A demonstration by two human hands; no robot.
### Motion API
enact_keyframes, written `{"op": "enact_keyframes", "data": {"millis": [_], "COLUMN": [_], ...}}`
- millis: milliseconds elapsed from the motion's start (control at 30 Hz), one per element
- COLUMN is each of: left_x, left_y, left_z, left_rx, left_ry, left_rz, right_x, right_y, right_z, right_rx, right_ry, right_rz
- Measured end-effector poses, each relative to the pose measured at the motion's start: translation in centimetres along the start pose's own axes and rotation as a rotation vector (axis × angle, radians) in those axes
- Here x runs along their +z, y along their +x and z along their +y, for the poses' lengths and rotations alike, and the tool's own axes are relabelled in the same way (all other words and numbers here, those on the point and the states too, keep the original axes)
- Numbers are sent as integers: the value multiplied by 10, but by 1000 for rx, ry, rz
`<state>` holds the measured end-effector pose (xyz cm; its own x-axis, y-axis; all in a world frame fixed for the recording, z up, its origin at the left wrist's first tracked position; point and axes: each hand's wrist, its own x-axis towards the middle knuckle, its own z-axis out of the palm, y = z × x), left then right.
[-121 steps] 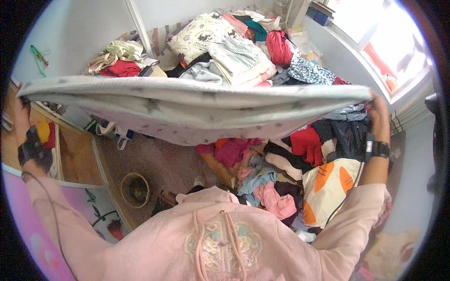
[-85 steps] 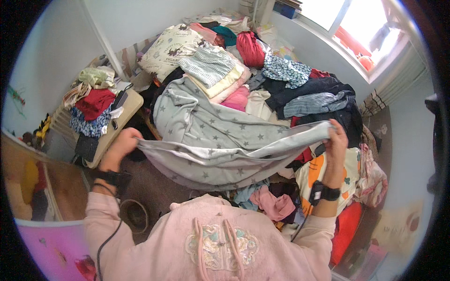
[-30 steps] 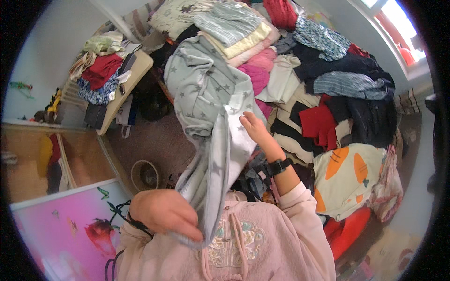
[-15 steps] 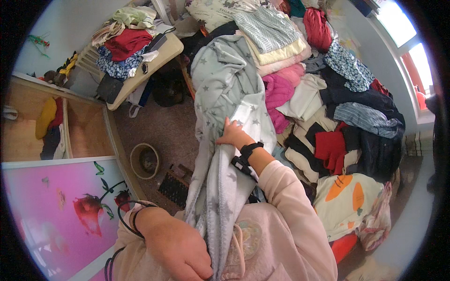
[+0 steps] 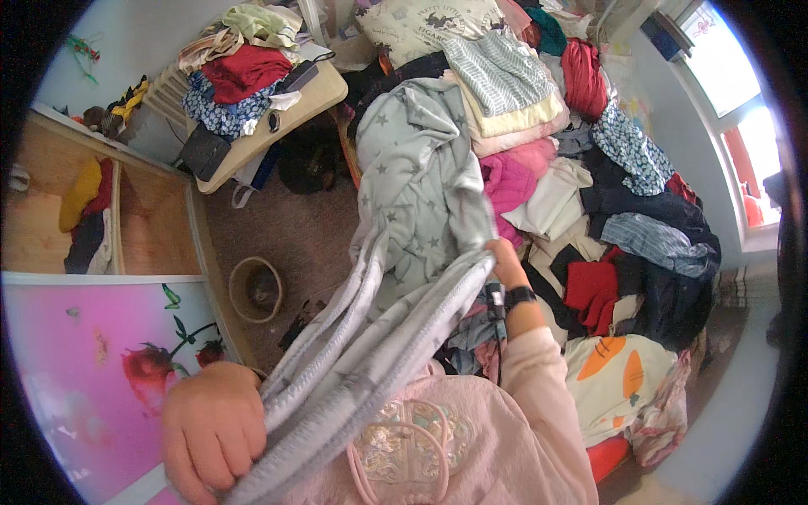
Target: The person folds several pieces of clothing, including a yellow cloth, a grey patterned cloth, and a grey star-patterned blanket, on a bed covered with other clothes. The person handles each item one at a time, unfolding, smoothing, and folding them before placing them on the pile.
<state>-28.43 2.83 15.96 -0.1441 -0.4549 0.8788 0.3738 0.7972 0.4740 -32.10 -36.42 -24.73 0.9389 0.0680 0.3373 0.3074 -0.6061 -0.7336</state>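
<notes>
A pale grey fleece blanket (image 5: 408,181) with darker grey stars stretches from the clothes pile toward my body, its near part drawn into long folds. My left hand (image 5: 215,427), low at the left, is closed in a fist round the near end of those folds. At the blanket's right edge, my right hand (image 5: 508,266) grips the cloth, with most of its fingers hidden by it. A dark band circles the right wrist. The far part of the blanket lies bunched beside a folded stack topped by a grey-and-white patterned cloth (image 5: 498,74).
Clothes lie heaped to the right, among them a red garment (image 5: 591,284) and a cream cloth with orange carrots (image 5: 619,383). A small table (image 5: 324,93) bears more clothes. A round bin (image 5: 256,290) stands on the floor near an open wooden cabinet (image 5: 156,223).
My left hand has swung left with the blanket's near end. My right hand has moved right and now holds its right edge. The folds now slant across my front.
</notes>
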Motion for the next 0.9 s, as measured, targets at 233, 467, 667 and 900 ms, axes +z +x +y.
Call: {"op": "enact_keyframes", "data": {"millis": [233,467,667,900], "left_x": [-34,-36,-42,-33], "left_y": [-36,-44,-51,-58], "left_z": [-21,-121,-197,-208], "left_rx": [-5,-729,-893,-1039], "left_ry": [-44,41,22,186], "left_rz": [157,674,451,171], "right_x": [-85,-94,-119,-142], "right_y": [-39,-43,-52,-33], "right_z": [-136,-256,-268,-266], "right_rx": [671,531,594,97], "right_ry": [882,1308,961,600], "right_rz": [664,614,-43,-354]}}
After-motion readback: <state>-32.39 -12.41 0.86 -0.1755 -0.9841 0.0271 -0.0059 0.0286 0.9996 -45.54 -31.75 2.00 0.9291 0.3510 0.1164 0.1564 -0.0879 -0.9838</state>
